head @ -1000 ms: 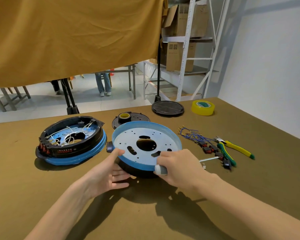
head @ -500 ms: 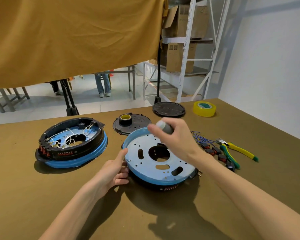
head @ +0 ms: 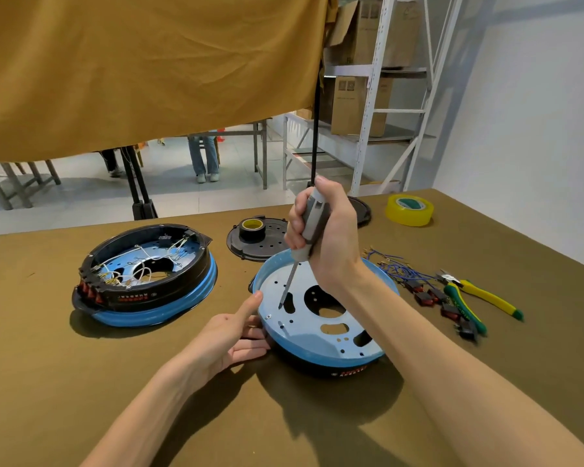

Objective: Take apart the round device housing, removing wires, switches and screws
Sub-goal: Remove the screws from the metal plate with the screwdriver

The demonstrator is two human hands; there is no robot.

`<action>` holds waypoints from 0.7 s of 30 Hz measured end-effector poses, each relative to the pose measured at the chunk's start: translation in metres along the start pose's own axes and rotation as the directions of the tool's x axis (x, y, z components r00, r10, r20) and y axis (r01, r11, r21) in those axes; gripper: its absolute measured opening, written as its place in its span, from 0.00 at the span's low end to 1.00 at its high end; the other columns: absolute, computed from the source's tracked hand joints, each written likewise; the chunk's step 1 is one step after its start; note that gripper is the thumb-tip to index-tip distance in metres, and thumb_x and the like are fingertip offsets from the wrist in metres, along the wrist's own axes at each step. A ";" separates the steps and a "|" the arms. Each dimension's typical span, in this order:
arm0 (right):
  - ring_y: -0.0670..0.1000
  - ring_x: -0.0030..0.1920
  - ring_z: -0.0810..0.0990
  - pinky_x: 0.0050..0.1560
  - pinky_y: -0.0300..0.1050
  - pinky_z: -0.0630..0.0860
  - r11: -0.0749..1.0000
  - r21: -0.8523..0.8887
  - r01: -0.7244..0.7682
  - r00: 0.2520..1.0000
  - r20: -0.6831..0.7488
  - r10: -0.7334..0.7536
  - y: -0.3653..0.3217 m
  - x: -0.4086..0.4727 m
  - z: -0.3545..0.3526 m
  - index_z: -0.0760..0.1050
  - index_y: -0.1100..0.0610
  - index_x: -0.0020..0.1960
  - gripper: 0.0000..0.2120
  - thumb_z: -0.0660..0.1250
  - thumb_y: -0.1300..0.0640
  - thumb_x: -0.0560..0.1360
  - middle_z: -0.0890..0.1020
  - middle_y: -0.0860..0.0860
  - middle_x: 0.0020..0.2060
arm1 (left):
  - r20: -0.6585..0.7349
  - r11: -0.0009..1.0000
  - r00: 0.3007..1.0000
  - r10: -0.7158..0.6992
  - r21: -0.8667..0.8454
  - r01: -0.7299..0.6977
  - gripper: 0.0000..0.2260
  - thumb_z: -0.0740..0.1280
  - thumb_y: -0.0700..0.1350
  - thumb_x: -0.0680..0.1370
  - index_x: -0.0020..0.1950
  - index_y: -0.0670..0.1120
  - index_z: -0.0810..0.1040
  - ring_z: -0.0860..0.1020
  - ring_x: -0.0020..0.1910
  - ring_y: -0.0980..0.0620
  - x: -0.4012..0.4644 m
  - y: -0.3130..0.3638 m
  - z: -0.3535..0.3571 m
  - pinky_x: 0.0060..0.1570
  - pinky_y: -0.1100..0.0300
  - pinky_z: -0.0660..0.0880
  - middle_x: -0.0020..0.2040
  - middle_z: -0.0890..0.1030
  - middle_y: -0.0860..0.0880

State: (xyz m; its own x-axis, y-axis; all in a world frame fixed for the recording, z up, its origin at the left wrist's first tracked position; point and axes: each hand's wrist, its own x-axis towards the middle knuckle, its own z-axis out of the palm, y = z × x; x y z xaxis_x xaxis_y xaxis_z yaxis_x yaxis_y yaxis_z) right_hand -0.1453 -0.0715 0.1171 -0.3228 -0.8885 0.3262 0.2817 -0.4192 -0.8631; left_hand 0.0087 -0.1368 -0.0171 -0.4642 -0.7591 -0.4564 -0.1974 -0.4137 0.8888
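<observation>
Head view. The round device housing (head: 321, 318) is lying on the olive-covered bench (head: 81, 382), just in front of the person, with its pale blue perforated plate facing up and its black body underneath.

The right hand (head: 324, 234) is holding a screwdriver (head: 305, 237); the fingers (head: 295, 227) are wrapping fully around the grey handle in a clenched grasp, with the thumb lying over the top end. The tool is standing nearly upright, tilting slightly, and its metal shaft is reaching down to the plate, the tip sitting near a slot left of the central opening. Whether the tip is seating in a screw cannot be told.

The left hand (head: 230, 335) is resting against the housing's left rim. The thumb is extending straight along the blue edge and touching it, while the remaining fingers are lying loosely curled against the lower side wall and the bench; they are bracing, not gripping.

A second housing (head: 145, 274), black over a blue ring with white wires inside, is sitting well apart to the left. A black disc carrying a roll of dark tape (head: 253, 227) is lying behind the work. To the right are lying loose blue wires with red switches (head: 418, 288), yellow-green pliers (head: 476, 298), and, farther back, a yellow tape roll (head: 409, 210).
</observation>
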 end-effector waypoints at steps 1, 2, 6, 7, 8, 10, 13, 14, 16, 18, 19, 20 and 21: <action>0.50 0.24 0.65 0.28 0.43 0.64 1.000 0.002 -0.001 1.000 -0.001 0.001 0.003 0.001 0.002 0.70 0.57 0.34 0.21 0.55 0.49 0.83 0.71 0.51 0.26 | -0.001 1.000 1.000 0.004 -0.001 -0.004 0.43 0.74 0.71 0.55 0.59 0.42 0.79 0.88 0.46 0.44 0.001 0.000 0.000 0.46 0.53 0.86 0.49 0.87 0.39; 0.50 0.25 0.65 0.28 0.44 0.64 1.000 0.003 -0.001 1.000 -0.001 0.001 0.006 0.002 0.004 0.70 0.57 0.34 0.21 0.55 0.49 0.83 0.71 0.51 0.26 | -0.001 1.000 1.000 0.006 0.000 -0.006 0.42 0.74 0.71 0.55 0.58 0.42 0.78 0.88 0.46 0.44 0.002 0.000 0.000 0.46 0.53 0.86 0.50 0.87 0.39; 0.49 0.24 0.65 0.29 0.44 0.63 1.000 0.010 -0.002 1.000 0.013 0.002 0.015 0.003 0.009 0.70 0.57 0.34 0.21 0.56 0.48 0.82 0.71 0.51 0.26 | 0.001 1.000 1.000 0.010 0.005 -0.010 0.41 0.74 0.71 0.55 0.56 0.43 0.79 0.88 0.46 0.44 0.003 -0.001 0.000 0.46 0.53 0.85 0.52 0.87 0.39; 0.49 0.24 0.65 0.30 0.44 0.63 1.000 0.006 -0.005 1.000 0.015 0.005 0.016 0.003 0.010 0.70 0.57 0.34 0.20 0.56 0.48 0.81 0.71 0.51 0.26 | 0.000 1.000 1.000 0.011 0.005 -0.011 0.39 0.74 0.71 0.55 0.55 0.44 0.79 0.88 0.46 0.44 0.004 -0.002 0.000 0.45 0.53 0.85 0.51 0.87 0.39; 0.49 0.24 0.65 0.30 0.44 0.63 1.000 0.000 -0.010 1.000 0.018 0.010 0.018 0.003 0.011 0.70 0.57 0.34 0.20 0.57 0.47 0.80 0.71 0.51 0.26 | 0.000 1.000 1.000 0.011 0.004 -0.011 0.38 0.75 0.71 0.55 0.54 0.44 0.79 0.88 0.46 0.44 0.004 -0.003 -0.001 0.45 0.54 0.85 0.51 0.87 0.39; 0.50 0.24 0.65 0.29 0.44 0.64 1.000 -0.017 -0.015 1.000 0.021 0.015 0.021 0.004 0.013 0.70 0.57 0.34 0.20 0.58 0.45 0.77 0.71 0.51 0.25 | -0.001 1.000 1.000 0.012 0.005 -0.012 0.38 0.75 0.71 0.56 0.53 0.45 0.79 0.88 0.46 0.44 0.006 -0.004 -0.002 0.44 0.54 0.85 0.50 0.87 0.40; 0.50 0.24 0.65 0.29 0.44 0.64 0.999 -0.033 -0.015 1.000 0.025 0.016 0.023 0.005 0.014 0.71 0.57 0.33 0.20 0.58 0.45 0.76 0.71 0.51 0.25 | -0.001 1.000 1.000 0.008 0.011 -0.008 0.38 0.75 0.72 0.55 0.53 0.45 0.79 0.88 0.46 0.44 0.007 -0.004 -0.002 0.44 0.54 0.85 0.51 0.87 0.40; 0.50 0.23 0.65 0.29 0.44 0.64 0.999 -0.036 -0.016 1.000 0.026 0.017 0.023 0.005 0.013 0.71 0.57 0.33 0.20 0.58 0.44 0.76 0.71 0.51 0.25 | -0.004 1.000 1.000 0.004 0.015 -0.004 0.38 0.75 0.72 0.55 0.52 0.46 0.79 0.88 0.46 0.45 0.006 -0.004 -0.002 0.44 0.54 0.85 0.51 0.87 0.40; 0.50 0.23 0.65 0.29 0.44 0.64 0.999 -0.046 -0.017 1.000 0.025 0.019 0.022 0.005 0.012 0.71 0.57 0.33 0.20 0.59 0.44 0.76 0.71 0.52 0.25 | -0.014 1.000 1.000 -0.003 0.016 0.003 0.38 0.74 0.72 0.53 0.51 0.46 0.79 0.88 0.45 0.45 0.007 -0.003 0.000 0.43 0.55 0.85 0.51 0.87 0.40; 0.50 0.24 0.65 0.29 0.44 0.64 0.998 -0.054 -0.022 1.000 0.020 0.024 0.021 0.004 0.012 0.71 0.57 0.33 0.20 0.59 0.44 0.76 0.71 0.52 0.26 | -0.022 1.000 1.000 -0.009 0.012 0.009 0.39 0.74 0.72 0.53 0.53 0.45 0.79 0.88 0.45 0.44 0.006 -0.002 0.000 0.43 0.54 0.85 0.51 0.87 0.39; 0.50 0.24 0.65 0.29 0.44 0.64 0.998 -0.058 -0.025 1.000 0.016 0.026 0.021 0.003 0.013 0.70 0.58 0.33 0.20 0.59 0.44 0.77 0.71 0.52 0.26 | -0.020 1.000 1.000 -0.009 0.011 0.009 0.41 0.74 0.72 0.53 0.55 0.44 0.80 0.88 0.46 0.44 0.006 -0.002 0.001 0.43 0.54 0.85 0.52 0.87 0.39; 0.50 0.24 0.65 0.30 0.44 0.64 0.998 -0.063 -0.028 1.000 0.010 0.028 0.020 0.003 0.013 0.70 0.58 0.34 0.20 0.59 0.45 0.78 0.71 0.52 0.26 | -0.017 1.000 1.000 -0.007 0.012 0.008 0.42 0.74 0.72 0.54 0.57 0.43 0.79 0.88 0.46 0.44 0.006 -0.002 0.001 0.44 0.54 0.85 0.53 0.86 0.38; 0.51 0.24 0.65 0.30 0.45 0.64 0.997 -0.071 -0.030 1.000 -0.001 0.030 0.020 0.002 0.014 0.70 0.58 0.34 0.21 0.58 0.46 0.80 0.71 0.53 0.26 | -0.017 1.000 1.000 -0.005 0.012 0.006 0.43 0.74 0.71 0.55 0.58 0.43 0.79 0.88 0.46 0.44 0.005 -0.002 0.001 0.44 0.55 0.85 0.53 0.86 0.38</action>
State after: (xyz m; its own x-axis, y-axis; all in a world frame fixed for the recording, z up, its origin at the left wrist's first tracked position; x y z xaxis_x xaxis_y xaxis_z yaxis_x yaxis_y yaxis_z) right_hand -0.1278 -0.0842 0.1060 -0.3148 -0.9005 0.2999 0.2261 -0.3780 -0.8978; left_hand 0.0054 -0.1395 -0.0212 -0.4481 -0.7654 -0.4619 -0.2104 -0.4119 0.8866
